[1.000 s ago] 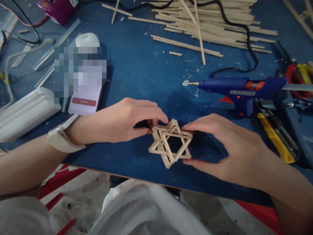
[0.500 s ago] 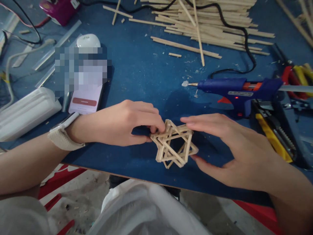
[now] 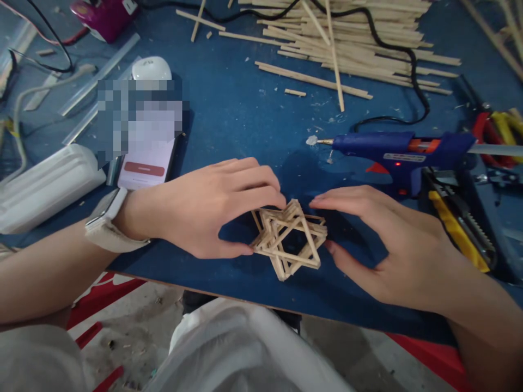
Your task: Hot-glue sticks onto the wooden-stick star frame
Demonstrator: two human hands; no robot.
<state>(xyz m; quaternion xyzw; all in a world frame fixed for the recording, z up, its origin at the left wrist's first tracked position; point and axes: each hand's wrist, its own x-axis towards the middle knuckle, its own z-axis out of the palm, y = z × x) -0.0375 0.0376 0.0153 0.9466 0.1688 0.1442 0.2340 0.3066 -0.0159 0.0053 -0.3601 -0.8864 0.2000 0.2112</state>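
Change: the stick star (image 3: 311,239) now lies at a different angle than half a second ago, its upper layer swung round. The left hand (image 3: 208,201) has gone from a tight finger-and-thumb hold to a wider curve round the star's left side, thumb lower. The right hand (image 3: 400,245) is spread, thumb tip at or just beside the right edge, fingers near the upper right. Star is on the surface (image 3: 229,114) between the hands, near the front edge.

Meaning, my read: it's being turned or lined up, not held firm. Sticks look out of line between layers; can't tell if that's loose layers or a built-in twist.

Hard to see: the left fingertips' contact at the back, the joints, the star's underside. Right thumb contact unclear. Phone (image 3: 141,177) screen is partly pixelated. Stick pile (image 3: 359,43) is cut off at the top, red-and-yellow-handled tools (image 3: 484,129) at the right. Glue gun (image 3: 371,144) grip partly covers the yellow cutter (image 3: 457,231).
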